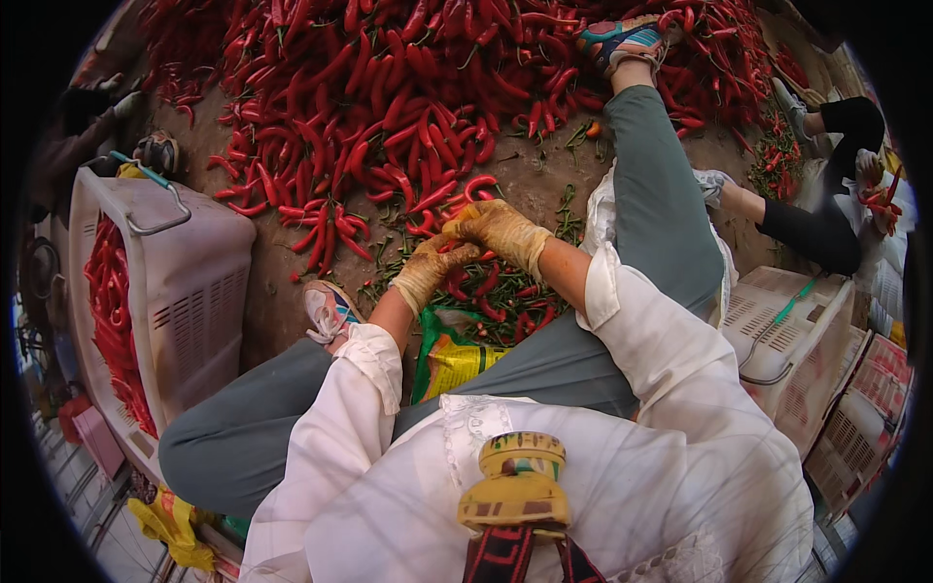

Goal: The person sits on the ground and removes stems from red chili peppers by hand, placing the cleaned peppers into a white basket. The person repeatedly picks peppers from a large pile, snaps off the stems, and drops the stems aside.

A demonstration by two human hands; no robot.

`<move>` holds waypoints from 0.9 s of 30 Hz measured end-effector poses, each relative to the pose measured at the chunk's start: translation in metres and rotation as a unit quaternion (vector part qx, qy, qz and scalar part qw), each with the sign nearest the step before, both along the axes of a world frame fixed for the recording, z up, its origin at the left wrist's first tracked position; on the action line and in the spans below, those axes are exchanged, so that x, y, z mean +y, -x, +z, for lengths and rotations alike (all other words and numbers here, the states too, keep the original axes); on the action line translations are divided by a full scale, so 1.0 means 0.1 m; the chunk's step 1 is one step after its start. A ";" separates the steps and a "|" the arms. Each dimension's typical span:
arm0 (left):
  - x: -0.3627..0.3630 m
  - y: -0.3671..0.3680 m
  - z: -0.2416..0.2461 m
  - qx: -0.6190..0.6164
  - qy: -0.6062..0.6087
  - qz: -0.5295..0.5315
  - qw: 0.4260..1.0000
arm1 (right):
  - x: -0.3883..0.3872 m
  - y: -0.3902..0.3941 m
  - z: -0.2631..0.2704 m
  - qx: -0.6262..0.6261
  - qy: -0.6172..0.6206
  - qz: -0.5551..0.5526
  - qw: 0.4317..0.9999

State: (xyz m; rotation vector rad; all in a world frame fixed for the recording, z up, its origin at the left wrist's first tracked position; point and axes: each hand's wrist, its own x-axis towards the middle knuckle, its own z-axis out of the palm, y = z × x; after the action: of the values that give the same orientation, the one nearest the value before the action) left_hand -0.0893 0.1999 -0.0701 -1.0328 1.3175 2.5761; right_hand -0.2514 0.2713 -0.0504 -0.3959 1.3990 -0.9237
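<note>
My left hand (430, 271) and my right hand (506, 232), both in stained yellowish gloves, meet in front of me with their fingers close together. Red shows just beneath the fingers, but whether either hand grips a chili pepper is hidden. Beyond them spreads a large heap of red chili peppers (386, 95) on bare ground. A curved red chili (479, 185) lies right by my right fingers. Under my wrists is a pile of green chili stems (510, 310) mixed with red pieces, beside a green and yellow plastic sack (455, 364).
A pale plastic crate (197, 240) with a wire handle lies tipped at left, holding red chilies. More crates (791, 350) stand at right. Another person's hand (869, 167) is near red chilies at far right; a gloved person (95, 131) sits at far left. My legs (663, 197) straddle the stem pile.
</note>
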 end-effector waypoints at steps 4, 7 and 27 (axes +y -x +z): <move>0.02 -0.07 0.05 -0.139 0.022 -0.096 0.985 | -0.09 0.43 -0.19 0.259 -0.093 -0.019 0.961; 0.00 -0.18 0.00 -0.062 -0.062 -0.007 0.996 | -0.14 0.59 -0.42 0.693 0.000 0.183 0.697; -0.19 -0.08 0.32 -0.131 0.113 -0.187 0.967 | 0.11 -0.05 0.30 0.576 0.177 0.509 0.615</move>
State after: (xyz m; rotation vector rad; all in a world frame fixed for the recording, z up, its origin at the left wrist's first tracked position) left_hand -0.0809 0.1812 -0.0385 -0.9966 1.5788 1.9793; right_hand -0.2467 0.2824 -0.0209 -2.1287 1.6382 0.2017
